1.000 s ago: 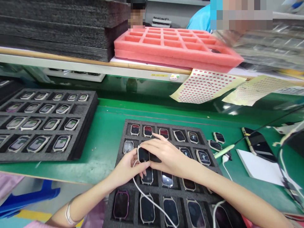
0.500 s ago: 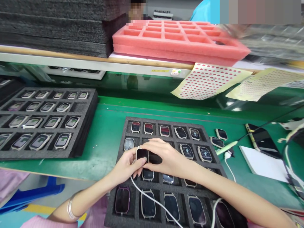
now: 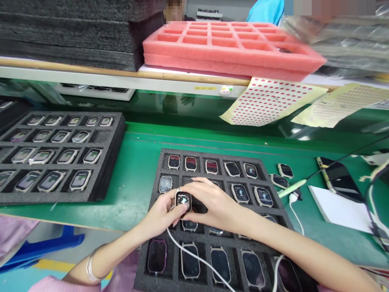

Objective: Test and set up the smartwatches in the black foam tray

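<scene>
A smartwatch body without a strap is held between my two hands, its screen lit with a dial. My left hand grips it from the left, thumb across the lower screen. On the right side, my right hand closes its fingers on the watch's edge. From beneath my left hand a white cable runs down to the right; its end is hidden. Below lies a black foam tray with smartwatches in its compartments, among them a purple-framed watch.
Another foam tray of watches sits at left. To the right are two loose watches, a green pen-like tool, a phone and a white box. A pink foam tray rests on the shelf above.
The screen of the held watch has gone from dark to a lit dial. Both hands keep nearly the same hold; the view has shifted slightly.
</scene>
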{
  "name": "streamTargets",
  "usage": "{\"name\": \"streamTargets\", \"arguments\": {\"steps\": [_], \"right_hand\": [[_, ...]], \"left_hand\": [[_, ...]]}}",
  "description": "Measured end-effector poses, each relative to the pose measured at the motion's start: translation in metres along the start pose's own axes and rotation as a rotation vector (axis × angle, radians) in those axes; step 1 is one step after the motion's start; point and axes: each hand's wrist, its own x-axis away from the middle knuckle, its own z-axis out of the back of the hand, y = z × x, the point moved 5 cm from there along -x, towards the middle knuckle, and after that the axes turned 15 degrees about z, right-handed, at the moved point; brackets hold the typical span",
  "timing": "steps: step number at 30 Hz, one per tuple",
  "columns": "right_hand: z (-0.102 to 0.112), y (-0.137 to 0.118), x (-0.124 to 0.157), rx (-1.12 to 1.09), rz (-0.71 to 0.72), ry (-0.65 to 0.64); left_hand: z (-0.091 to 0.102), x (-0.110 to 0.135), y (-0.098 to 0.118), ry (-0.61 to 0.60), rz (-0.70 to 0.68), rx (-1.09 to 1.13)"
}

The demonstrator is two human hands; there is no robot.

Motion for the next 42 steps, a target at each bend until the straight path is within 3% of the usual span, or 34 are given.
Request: {"name": "streamTargets", "arguments": {"steps": [23,28,31,34,37,42], "right_hand": [[-0.003,0.000,0.001,-0.003,-0.021,0.040],[0.007,0.004,-0.002,-0.023,-0.018,0.094],[0.013,0.018,0.001,0.004,-0.071,0.163],[0.009,0.033,0.007,0.130,-0.128,0.059],[0.003,0.037,0.008,0.227,-0.128,-0.055],[-0.009,0.026,-0.023,0.316,0.006,-0.127]], "left_hand": [[0.000,0.000,-0.003,0.005,-0.011,-0.021],[0.002,0.001,0.000,0.091,-0.100,-0.032],[0.013,0.010,-0.001,0.254,-0.142,0.006],[0.026,0.026,-0.008,0.393,-0.152,0.109],[0.029,0.040,-0.017,0.424,-0.139,0.196],[0.026,0.050,-0.023,0.443,-0.124,0.178]]}}
